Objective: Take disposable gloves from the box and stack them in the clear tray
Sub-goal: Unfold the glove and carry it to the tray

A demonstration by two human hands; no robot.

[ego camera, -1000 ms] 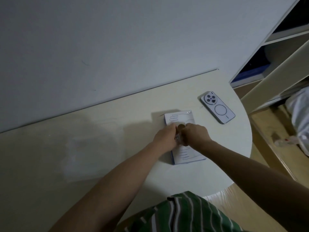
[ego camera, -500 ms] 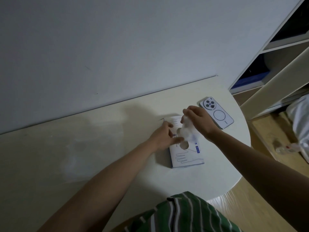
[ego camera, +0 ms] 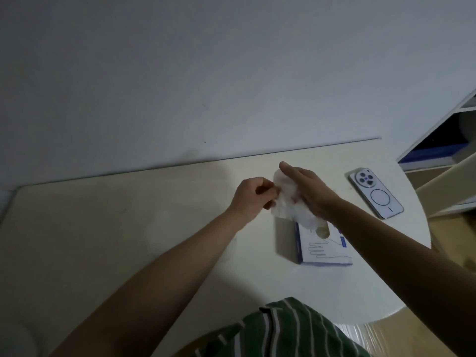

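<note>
A flat white and blue glove box (ego camera: 325, 248) lies on the pale table (ego camera: 128, 240), its round opening facing up. A thin, crumpled translucent glove (ego camera: 288, 202) hangs in the air above the box's far end. My left hand (ego camera: 253, 198) pinches its left edge with curled fingers. My right hand (ego camera: 310, 191) holds the glove's right side, thumb pointing up. The glove's lower end reaches down to the box opening. No clear tray shows in the head view.
A white phone (ego camera: 374, 193) lies face down at the table's right, near the rounded edge. A white shelf unit (ego camera: 443, 155) stands beyond that edge. A grey wall (ego camera: 206, 73) runs along the table's far side. A green striped garment (ego camera: 283, 331) is at the bottom.
Both hands rose from the box and shifted left, drawing the glove out of the opening. My left hand let go of the box and took the glove's edge.
</note>
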